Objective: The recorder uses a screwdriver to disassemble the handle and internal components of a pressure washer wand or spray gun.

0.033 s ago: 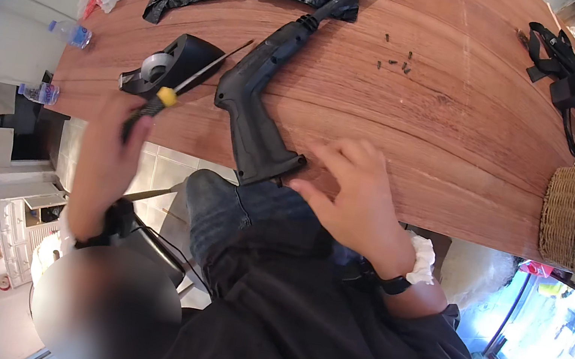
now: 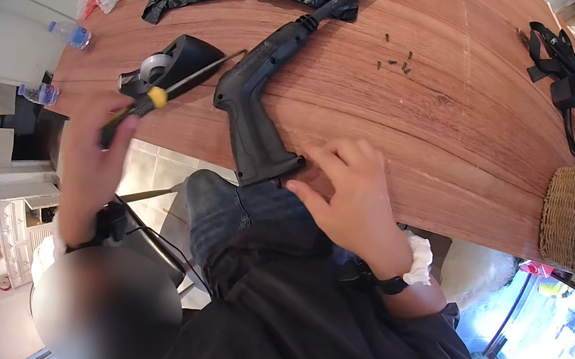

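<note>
Head view: left hand (image 2: 94,161) gripped one screwdriver (image 2: 157,97) at left; right hand (image 2: 359,197), fingers parted, was by one black angled handle (image 2: 257,123), centre; six screws (image 2: 393,62) lay upper right.

Your window (image 2: 547,352) at near right is totally blown out, but the bench (image 2: 462,133) looks decently lit. Your left grip (image 2: 95,155) is kinda soft, near left has a smeared round patch (image 2: 102,308), and fisheye bends the edges into black.

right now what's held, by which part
The left hand holds a screwdriver by its handle; whether the right hand grips the black tool is unclear.
</note>
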Tool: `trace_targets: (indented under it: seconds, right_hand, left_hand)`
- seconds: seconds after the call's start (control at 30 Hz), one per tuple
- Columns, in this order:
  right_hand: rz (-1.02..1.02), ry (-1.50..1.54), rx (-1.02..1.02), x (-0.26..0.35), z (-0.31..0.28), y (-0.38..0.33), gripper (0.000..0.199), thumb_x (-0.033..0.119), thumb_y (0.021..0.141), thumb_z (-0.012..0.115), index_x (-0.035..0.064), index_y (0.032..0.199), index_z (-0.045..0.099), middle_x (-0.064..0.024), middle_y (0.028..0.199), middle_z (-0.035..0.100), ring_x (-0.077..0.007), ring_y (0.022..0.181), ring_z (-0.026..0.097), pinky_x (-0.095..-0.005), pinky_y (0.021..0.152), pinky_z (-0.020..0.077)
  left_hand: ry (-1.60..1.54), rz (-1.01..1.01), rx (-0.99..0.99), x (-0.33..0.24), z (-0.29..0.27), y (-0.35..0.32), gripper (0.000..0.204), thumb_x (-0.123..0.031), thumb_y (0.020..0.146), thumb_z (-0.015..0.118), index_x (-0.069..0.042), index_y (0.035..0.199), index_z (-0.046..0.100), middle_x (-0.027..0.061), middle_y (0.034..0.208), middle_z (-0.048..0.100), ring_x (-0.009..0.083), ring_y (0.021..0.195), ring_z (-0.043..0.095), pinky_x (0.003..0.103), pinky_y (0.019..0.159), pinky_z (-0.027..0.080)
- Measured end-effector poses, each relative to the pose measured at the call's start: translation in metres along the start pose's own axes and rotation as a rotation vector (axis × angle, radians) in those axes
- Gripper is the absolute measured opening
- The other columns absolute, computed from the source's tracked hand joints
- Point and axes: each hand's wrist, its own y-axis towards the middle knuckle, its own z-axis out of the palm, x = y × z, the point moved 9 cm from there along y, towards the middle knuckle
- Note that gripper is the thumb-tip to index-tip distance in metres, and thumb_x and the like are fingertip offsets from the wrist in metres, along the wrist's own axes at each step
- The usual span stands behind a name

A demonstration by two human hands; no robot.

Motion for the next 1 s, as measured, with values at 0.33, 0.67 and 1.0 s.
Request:
trace_targets:
  seconds: [0.33,0.67,1.0]
  right_hand:
    - [-0.037,-0.023,0.021,0.005,0.006,0.01,0.036,0.027,0.083,0.084,0.0074,0.113,0.077,-0.0049,0.098,0.064,-0.0272,0.095,0.058,-0.0426,0.085,0.0423]
    - [-0.047,-0.016,0.003,0.006,0.003,0.008,0.035,0.027,0.084,0.083,0.0068,0.112,0.076,-0.0052,0.1,0.065,-0.0277,0.098,0.058,-0.0432,0.085,0.0436]
    - [-0.056,-0.016,-0.013,0.003,0.004,0.006,0.033,0.027,0.083,0.083,0.0074,0.108,0.077,-0.0046,0.1,0.065,-0.0279,0.098,0.058,-0.0432,0.084,0.0432]
  left_hand:
    - [-0.44,0.467,-0.226,-0.107,-0.1,0.019,0.04,-0.011,0.085,0.076,0.004,0.117,0.057,0.025,0.105,0.059,0.0228,0.095,0.056,0.032,0.084,0.046]
    - [-0.508,0.537,0.01,-0.162,-0.055,0.049,0.034,-0.018,0.084,0.074,-0.004,0.108,0.053,0.0185,0.096,0.053,0.0184,0.085,0.048,0.031,0.075,0.039]
    - [-0.579,0.828,0.296,-0.195,-0.041,0.082,0.044,-0.005,0.079,0.075,-0.001,0.117,0.054,0.0219,0.102,0.061,0.023,0.089,0.057,0.034,0.076,0.048]
